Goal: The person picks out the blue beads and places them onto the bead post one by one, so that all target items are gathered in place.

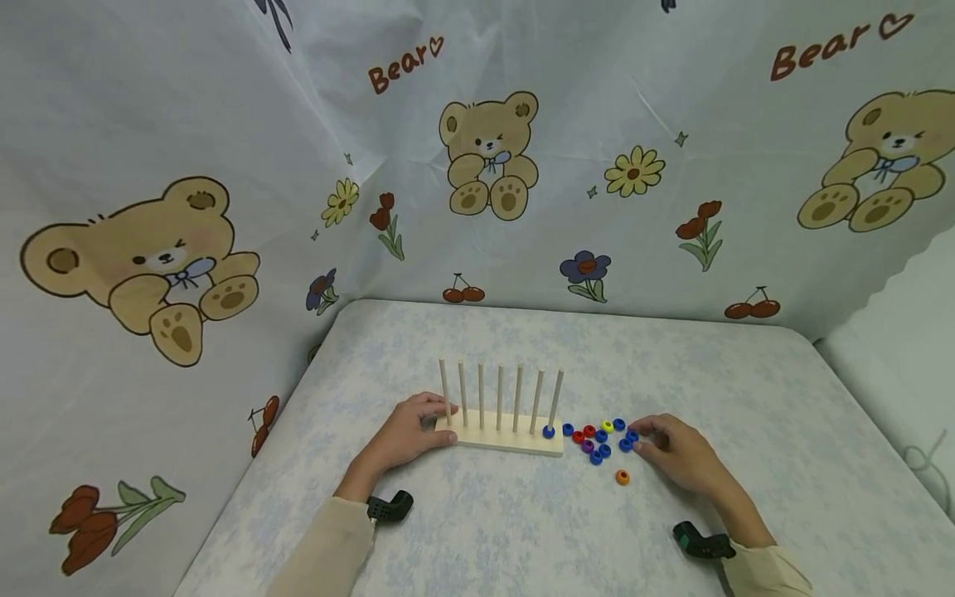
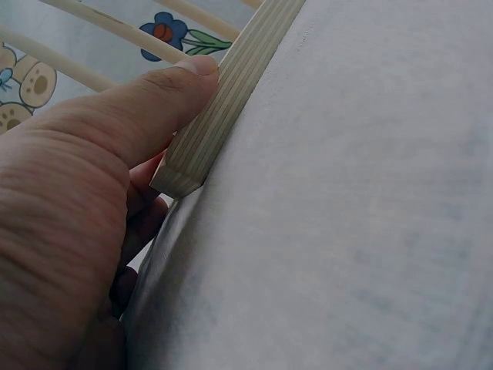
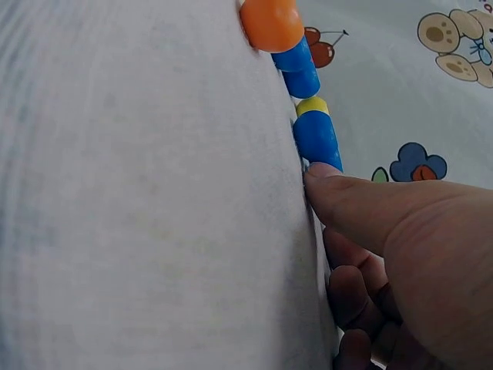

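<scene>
A pale wooden peg stand [image 1: 496, 439] with a row of several upright pegs sits on the table. My left hand [image 1: 406, 433] grips its left end, thumb along the front edge; the left wrist view shows the thumb [image 2: 166, 96] against the base. One blue bead [image 1: 549, 432] is on the rightmost peg. Right of the stand, my right hand [image 1: 681, 453] has thumb and index finger around a blue bead [image 1: 632, 435] at the edge of the loose beads. In the right wrist view the thumb tip touches a blue bead [image 3: 316, 137]; the index fingertip is hidden.
Several loose blue beads lie between stand and right hand, with red beads [image 1: 589, 431], a yellow bead [image 1: 608, 426] and a purple bead [image 1: 588, 446]. An orange bead [image 1: 622, 478] lies apart, nearer the front. A bear-print cloth [image 1: 582, 224] hangs behind the table [image 1: 485, 531].
</scene>
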`<state>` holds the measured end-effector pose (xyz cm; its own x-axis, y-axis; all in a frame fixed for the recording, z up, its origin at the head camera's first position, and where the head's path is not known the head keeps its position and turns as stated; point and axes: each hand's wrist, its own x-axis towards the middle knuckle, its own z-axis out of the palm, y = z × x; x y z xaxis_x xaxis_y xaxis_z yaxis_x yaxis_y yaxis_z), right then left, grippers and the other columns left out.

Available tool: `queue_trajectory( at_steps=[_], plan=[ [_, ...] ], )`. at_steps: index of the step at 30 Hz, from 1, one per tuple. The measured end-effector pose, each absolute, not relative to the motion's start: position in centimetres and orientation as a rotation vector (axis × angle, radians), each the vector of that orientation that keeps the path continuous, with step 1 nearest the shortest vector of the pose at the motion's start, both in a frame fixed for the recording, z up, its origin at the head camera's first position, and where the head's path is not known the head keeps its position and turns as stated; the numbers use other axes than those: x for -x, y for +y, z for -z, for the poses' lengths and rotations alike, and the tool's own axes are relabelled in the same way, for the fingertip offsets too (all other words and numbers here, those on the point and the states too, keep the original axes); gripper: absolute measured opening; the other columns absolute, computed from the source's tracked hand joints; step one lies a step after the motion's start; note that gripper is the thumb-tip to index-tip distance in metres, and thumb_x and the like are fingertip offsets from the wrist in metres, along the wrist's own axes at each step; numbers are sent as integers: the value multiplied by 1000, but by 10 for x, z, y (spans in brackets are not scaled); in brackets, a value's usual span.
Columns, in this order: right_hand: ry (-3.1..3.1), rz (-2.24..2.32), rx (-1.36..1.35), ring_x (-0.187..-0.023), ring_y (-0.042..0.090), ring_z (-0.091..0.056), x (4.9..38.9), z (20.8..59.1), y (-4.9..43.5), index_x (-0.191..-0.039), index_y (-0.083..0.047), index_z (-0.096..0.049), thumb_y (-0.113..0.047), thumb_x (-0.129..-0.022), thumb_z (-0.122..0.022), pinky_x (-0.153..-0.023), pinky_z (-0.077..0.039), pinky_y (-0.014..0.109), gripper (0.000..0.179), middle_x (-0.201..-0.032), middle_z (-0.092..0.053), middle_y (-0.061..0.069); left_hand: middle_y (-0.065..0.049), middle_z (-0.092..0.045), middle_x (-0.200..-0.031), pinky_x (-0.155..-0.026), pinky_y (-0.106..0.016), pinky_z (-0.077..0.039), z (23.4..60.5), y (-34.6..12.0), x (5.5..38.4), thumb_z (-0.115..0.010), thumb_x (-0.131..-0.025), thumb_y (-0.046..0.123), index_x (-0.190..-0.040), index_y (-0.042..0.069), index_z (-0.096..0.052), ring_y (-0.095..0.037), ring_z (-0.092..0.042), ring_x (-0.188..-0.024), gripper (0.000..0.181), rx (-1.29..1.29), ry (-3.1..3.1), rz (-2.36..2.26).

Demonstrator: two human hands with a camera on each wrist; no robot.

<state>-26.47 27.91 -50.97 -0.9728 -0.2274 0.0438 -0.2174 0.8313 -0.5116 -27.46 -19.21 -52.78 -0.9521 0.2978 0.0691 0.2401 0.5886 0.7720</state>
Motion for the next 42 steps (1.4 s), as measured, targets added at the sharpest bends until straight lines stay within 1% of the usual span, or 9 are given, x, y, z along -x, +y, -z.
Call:
queue_trajectory(
  at_steps=[7,15,25,34,42],
  plan=[
    [2998,828,384,-84,12,-53,263,509,279,-117,-13,-71,-21,-92,-75,-70,-45,26,26,-107,-67,3,16,-59,-128,-109,-52,-42,526,-191,273,-81,-79,53,-121,39,-70,-18,-51,-131,45,-464,2737,-1323],
    [2992,827,353,-82,12,-51,263,511,279,-115,-14,-71,-22,-91,-75,-67,-43,25,25,-103,-66,1,17,-59,-128,-109,-52,-42,525,-191,272,-81,-80,51,-121,40,-70,-18,-51,-132,44,-459,2735,-1317],
    [2976,849,367,-80,11,-48,262,511,281,-115,-13,-71,-23,-92,-74,-66,-40,24,24,-99,-65,-1,12,-60,-128,-107,-54,-43,525,-190,270,-81,-80,52,-122,37,-70,-22,-53,-129,45,-480,2721,-1347],
    [2969,871,386,-80,8,-50,261,507,282,-115,-14,-70,-24,-94,-73,-67,-43,24,24,-104,-67,0,16,-59,-127,-109,-52,-42,527,-191,271,-81,-80,51,-120,42,-70,-18,-52,-129,43,-459,2722,-1340],
    [2941,922,382,-85,9,-56,264,500,282,-114,-12,-70,-26,-94,-73,-70,-47,23,24,-103,-70,-1,15,-59,-128,-109,-54,-42,528,-191,273,-80,-80,53,-121,39,-70,-20,-52,-130,45,-475,2744,-1330]
  ],
)
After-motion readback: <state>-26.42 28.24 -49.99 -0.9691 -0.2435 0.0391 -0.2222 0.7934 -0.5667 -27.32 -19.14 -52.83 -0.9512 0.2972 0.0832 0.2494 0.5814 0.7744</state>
